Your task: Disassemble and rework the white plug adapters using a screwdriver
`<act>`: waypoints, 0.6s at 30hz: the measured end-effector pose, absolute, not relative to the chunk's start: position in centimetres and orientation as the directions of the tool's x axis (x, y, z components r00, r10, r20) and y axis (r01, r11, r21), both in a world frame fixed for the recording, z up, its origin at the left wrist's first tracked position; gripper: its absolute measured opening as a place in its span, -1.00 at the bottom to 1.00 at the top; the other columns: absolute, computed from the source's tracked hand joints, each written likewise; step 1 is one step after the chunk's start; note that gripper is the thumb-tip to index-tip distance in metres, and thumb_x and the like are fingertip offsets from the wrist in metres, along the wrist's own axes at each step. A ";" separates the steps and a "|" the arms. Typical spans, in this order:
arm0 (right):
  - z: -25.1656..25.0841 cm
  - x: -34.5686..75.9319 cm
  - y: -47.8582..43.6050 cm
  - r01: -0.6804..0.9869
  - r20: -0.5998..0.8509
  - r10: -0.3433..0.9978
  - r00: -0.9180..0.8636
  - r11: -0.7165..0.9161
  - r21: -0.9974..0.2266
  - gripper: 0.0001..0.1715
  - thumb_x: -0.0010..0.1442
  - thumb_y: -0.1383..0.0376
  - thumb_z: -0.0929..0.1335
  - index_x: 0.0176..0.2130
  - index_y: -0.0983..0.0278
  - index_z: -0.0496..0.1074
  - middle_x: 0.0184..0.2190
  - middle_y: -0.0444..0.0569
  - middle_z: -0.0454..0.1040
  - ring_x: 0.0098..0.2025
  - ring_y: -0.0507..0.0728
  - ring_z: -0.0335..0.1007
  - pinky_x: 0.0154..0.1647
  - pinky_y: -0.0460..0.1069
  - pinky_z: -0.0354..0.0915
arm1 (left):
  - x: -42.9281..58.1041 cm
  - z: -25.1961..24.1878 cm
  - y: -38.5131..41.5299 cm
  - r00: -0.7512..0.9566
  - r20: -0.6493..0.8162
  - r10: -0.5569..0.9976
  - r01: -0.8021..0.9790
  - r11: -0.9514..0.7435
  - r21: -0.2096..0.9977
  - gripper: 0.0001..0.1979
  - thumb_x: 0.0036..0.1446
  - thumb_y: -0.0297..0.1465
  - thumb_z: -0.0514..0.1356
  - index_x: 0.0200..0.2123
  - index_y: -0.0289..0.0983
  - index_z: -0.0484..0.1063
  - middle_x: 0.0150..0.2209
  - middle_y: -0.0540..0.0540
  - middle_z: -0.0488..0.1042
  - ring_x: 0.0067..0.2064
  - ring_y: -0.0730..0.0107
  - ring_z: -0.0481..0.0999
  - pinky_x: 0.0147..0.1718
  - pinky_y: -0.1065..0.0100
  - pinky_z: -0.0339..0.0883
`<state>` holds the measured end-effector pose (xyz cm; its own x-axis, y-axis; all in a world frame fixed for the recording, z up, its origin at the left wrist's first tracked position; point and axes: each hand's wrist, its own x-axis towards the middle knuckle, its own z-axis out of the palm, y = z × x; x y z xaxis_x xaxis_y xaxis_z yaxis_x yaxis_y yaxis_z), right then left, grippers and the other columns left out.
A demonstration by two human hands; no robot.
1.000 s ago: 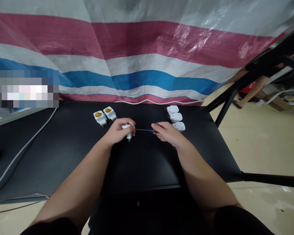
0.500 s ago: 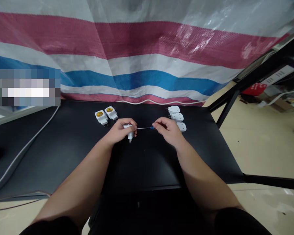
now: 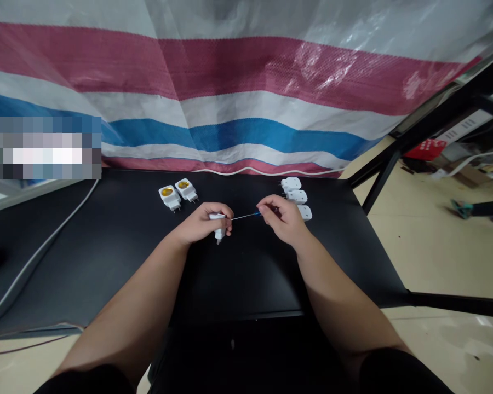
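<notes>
**A small screwdriver (image 3: pixel 246 215) meets a white plug adapter (image 3: pixel 217 220) above a black worktop (image 3: pixel 246 273)**

One adapter sits in the left hand (image 3: pixel 201 223), just above the middle of the worktop, its body gripped by curled fingers, its metal pins poking out below toward the person; the right hand (image 3: pixel 281 219) is closed too, pinching the screwdriver's blue handle between thumb and fingertips; the thin metal shaft runs level across the gap between the hands, its tip ending at the adapter's side, right by the left fingers; whether it actually enters the adapter is too small to tell; beyond the left hand, two white adapters with yellow centres (image 3: pixel 176 193) lie side by side, near each other; beyond the right hand, three plain white adapters (image 3: pixel 296 196) stand in a slanting row, the nearest just beside the right knuckles; that makes six adapters, counted; one grey-white cable (image 3: pixel 41 243) runs along the worktop's left side; a striped woven tarpaulin (image 3: pixel 238 71) in pink, white and blue hangs behind; a concrete floor (image 3: pixel 435 257) shows to the right.
</notes>
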<state>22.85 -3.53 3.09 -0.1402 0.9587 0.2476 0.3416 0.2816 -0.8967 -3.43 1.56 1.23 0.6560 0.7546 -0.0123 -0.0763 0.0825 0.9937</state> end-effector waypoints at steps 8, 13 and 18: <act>2.9 22.7 -3.1 0.365 -0.030 0.986 -0.163 0.032 -0.931 -0.35 0.48 -0.20 0.24 -0.27 0.25 0.49 -0.65 -0.19 0.32 -0.60 0.02 0.22 -0.50 -0.04 0.15 | -3.2 1.2 1.6 0.545 0.016 0.838 -0.040 0.007 0.999 -0.78 0.14 -0.31 0.43 -0.36 -0.32 0.51 -0.43 -0.07 0.59 -0.43 0.34 0.64 -0.49 0.43 0.52; 2.9 23.1 -3.0 0.483 -0.024 0.982 -0.185 0.069 -0.873 -0.40 0.46 -0.16 0.28 -0.32 0.25 0.47 -0.60 -0.18 0.31 -0.55 0.03 0.22 -0.46 -0.02 0.14 | -3.2 0.8 1.8 0.511 -0.001 0.860 -0.003 0.004 1.000 -0.74 0.18 -0.26 0.43 -0.34 -0.32 0.51 -0.45 -0.08 0.60 -0.43 0.34 0.64 -0.49 0.43 0.52; 3.1 23.5 -3.1 0.411 0.115 0.958 -0.263 0.219 -0.885 -0.72 0.41 0.04 0.41 -0.14 0.20 0.50 -0.37 -0.12 0.47 -0.40 0.05 0.34 -0.32 0.00 0.27 | -3.3 0.8 1.9 0.502 -0.005 0.865 -0.050 0.034 0.998 -0.74 0.19 -0.23 0.42 -0.32 -0.31 0.52 -0.44 -0.07 0.61 -0.42 0.32 0.66 -0.46 0.40 0.55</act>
<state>23.47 -3.07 3.06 -0.2633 0.9579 0.1146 0.4112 0.2188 -0.8849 -3.26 1.92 0.83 0.5022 0.8647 -0.0047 -0.0499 0.0344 0.9982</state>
